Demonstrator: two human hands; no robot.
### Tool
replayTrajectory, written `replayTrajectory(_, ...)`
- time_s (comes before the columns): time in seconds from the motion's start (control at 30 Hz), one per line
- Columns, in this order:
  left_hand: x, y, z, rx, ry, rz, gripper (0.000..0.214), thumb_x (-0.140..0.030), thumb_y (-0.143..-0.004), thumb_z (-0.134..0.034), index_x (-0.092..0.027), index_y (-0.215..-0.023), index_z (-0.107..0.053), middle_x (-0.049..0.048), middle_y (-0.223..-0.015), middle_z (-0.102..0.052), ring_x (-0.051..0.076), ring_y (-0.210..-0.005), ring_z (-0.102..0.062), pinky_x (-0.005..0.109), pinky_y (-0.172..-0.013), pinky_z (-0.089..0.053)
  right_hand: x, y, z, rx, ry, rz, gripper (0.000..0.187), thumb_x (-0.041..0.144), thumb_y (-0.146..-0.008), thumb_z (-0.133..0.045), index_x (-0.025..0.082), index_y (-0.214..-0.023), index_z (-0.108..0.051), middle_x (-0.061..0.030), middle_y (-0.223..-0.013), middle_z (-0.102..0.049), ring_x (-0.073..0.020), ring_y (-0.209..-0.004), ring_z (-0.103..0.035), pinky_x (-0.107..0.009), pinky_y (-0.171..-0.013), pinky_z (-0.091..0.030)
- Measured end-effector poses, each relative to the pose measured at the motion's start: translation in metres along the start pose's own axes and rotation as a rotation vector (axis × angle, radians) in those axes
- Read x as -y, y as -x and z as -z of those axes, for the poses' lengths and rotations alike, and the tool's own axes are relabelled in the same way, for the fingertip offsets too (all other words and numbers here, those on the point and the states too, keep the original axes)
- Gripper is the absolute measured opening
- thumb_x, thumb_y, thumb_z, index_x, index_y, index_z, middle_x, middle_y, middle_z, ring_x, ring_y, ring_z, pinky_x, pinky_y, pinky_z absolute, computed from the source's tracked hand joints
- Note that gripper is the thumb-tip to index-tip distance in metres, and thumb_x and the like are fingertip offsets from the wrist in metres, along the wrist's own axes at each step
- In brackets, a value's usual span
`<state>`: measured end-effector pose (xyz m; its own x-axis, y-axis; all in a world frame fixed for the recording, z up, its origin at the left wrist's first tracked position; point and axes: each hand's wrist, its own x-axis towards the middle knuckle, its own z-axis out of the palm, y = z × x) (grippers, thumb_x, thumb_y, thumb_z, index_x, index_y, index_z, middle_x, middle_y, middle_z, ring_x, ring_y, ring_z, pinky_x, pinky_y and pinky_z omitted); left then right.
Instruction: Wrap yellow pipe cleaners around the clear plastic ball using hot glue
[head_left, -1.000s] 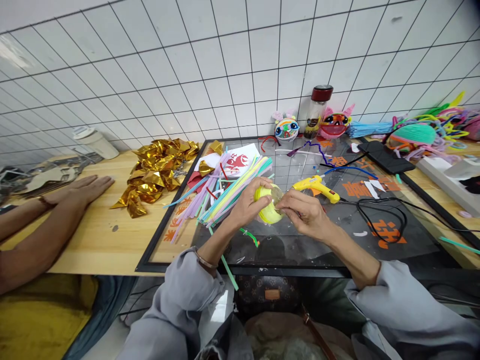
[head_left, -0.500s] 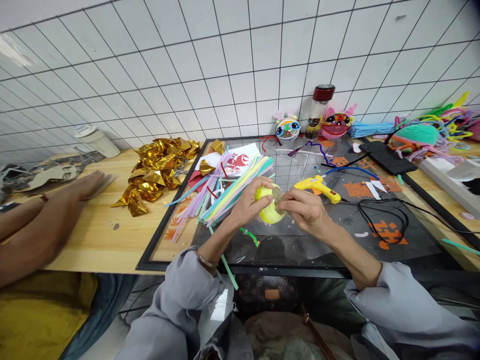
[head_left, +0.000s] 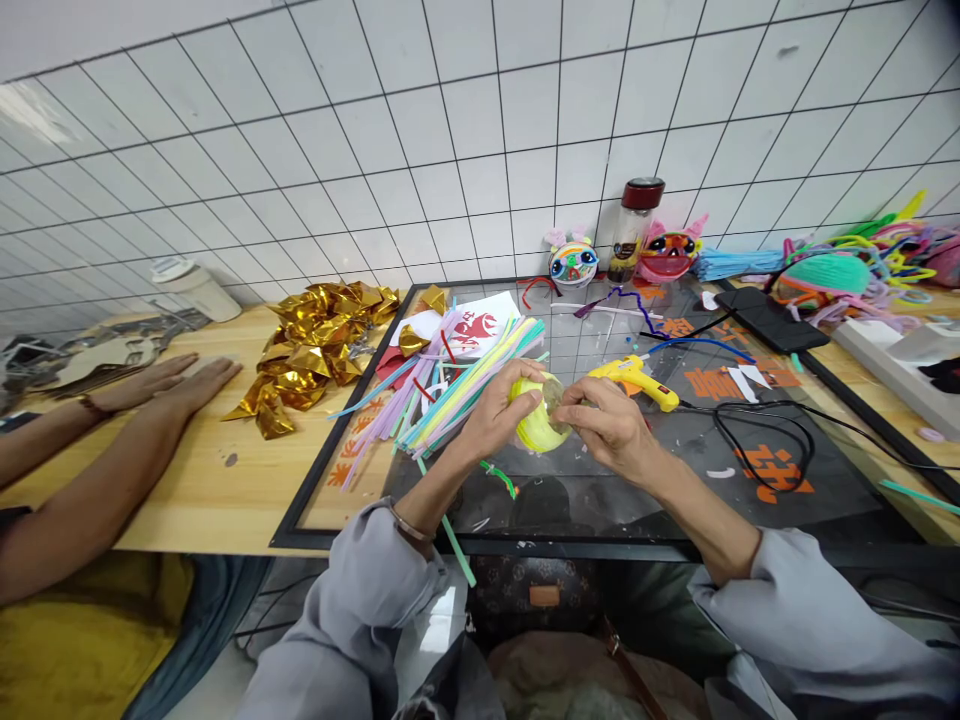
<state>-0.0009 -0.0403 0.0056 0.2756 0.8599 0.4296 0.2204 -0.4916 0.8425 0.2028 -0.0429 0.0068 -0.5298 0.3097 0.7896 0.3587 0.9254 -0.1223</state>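
Note:
My left hand point(head_left: 504, 412) is wrapped round a ball covered in yellow pipe cleaner point(head_left: 534, 432), whose upper right side shows bare and see-through. Close against that bare side, my right hand point(head_left: 609, 425) pinches with thumb and fingers; what lies between them is too small to make out. A yellow hot glue gun point(head_left: 637, 380) lies on the dark mat just beyond my right hand. Left of the ball is a bundle of pastel pipe cleaners point(head_left: 457, 405), and a short green piece point(head_left: 501, 478) rests below it.
Crumpled gold foil shapes point(head_left: 319, 340) lie at the left, near a co-worker's hands point(head_left: 187, 385). Along the wall stand two decorated balls with ears point(head_left: 573, 260) and a lidded bottle point(head_left: 630, 235). A black phone point(head_left: 776, 315) and cable loops point(head_left: 765, 440) are at the right.
The co-worker's hands, blurred before, now lie flat on the wooden table. My own hands keep almost the same hold on the yellow ball, and the view has shifted slightly.

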Motion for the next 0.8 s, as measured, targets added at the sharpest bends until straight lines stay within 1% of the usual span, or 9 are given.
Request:
replayTrajectory(0.1, -0.0011, 0.0006, -0.0011, -0.013, -0.013, 0.003, 0.02, -0.038, -0.091, -0.053, -0.02, -0.098, -0.056, 0.0101, -0.117, -0.063, 0.024, -0.117, -0.059, 0.042, -0.107, -0.043, 0.0001, 0.0008, -0.0009, -0.003, -0.014, -0.016, 0.025, 0.006, -0.095, -0.047, 0.021, -0.092, -0.067, -0.0034, -0.085, -0.062, -0.0147, -0.078, -0.057, -0.029, -0.07, -0.041)
replayTrajectory(0.23, -0.0046, 0.0021, -0.0029, -0.022, -0.036, 0.034, 0.016, -0.029, -0.085, -0.059, -0.021, -0.098, -0.054, 0.0095, -0.119, -0.062, 0.025, -0.118, -0.058, 0.042, -0.107, -0.042, 0.0, 0.0017, -0.0022, -0.008, -0.04, -0.023, 0.025, 0.007, -0.095, -0.047, 0.021, -0.094, -0.068, -0.0041, -0.085, -0.063, -0.0158, -0.08, -0.057, -0.03, -0.07, -0.042)
replayTrajectory(0.43, -0.0069, 0.0026, -0.0023, -0.013, -0.039, 0.051, 0.017, -0.026, -0.083, -0.056, -0.021, -0.099, -0.053, 0.0087, -0.119, -0.062, 0.024, -0.116, -0.058, 0.043, -0.107, -0.043, -0.0001, 0.0018, -0.0029, -0.006, -0.05, -0.017, 0.026, 0.006, -0.095, -0.047, 0.021, -0.094, -0.067, -0.0046, -0.086, -0.062, -0.016, -0.079, -0.057, -0.03, -0.07, -0.043)
replayTrajectory(0.63, -0.0089, 0.0032, -0.0027, 0.001, -0.048, 0.077, 0.02, -0.028, -0.084, -0.053, -0.022, -0.102, -0.05, 0.0082, -0.118, -0.061, 0.024, -0.115, -0.057, 0.042, -0.107, -0.043, 0.0001, 0.0008, -0.0023, -0.007, -0.052, -0.009, 0.024, 0.004, -0.094, -0.047, 0.02, -0.093, -0.065, -0.0046, -0.086, -0.061, -0.0158, -0.079, -0.056, -0.029, -0.07, -0.043)
replayTrajectory(0.8, -0.0076, 0.003, -0.0029, -0.016, -0.039, 0.052, 0.022, -0.03, -0.083, -0.053, -0.022, -0.104, -0.05, 0.0074, -0.115, -0.06, 0.023, -0.112, -0.057, 0.04, -0.104, -0.044, -0.0001, 0.0011, -0.0026, -0.015, -0.062, -0.011, 0.024, 0.004, -0.094, -0.047, 0.02, -0.093, -0.065, -0.0046, -0.085, -0.062, -0.0155, -0.079, -0.056, -0.029, -0.07, -0.044)
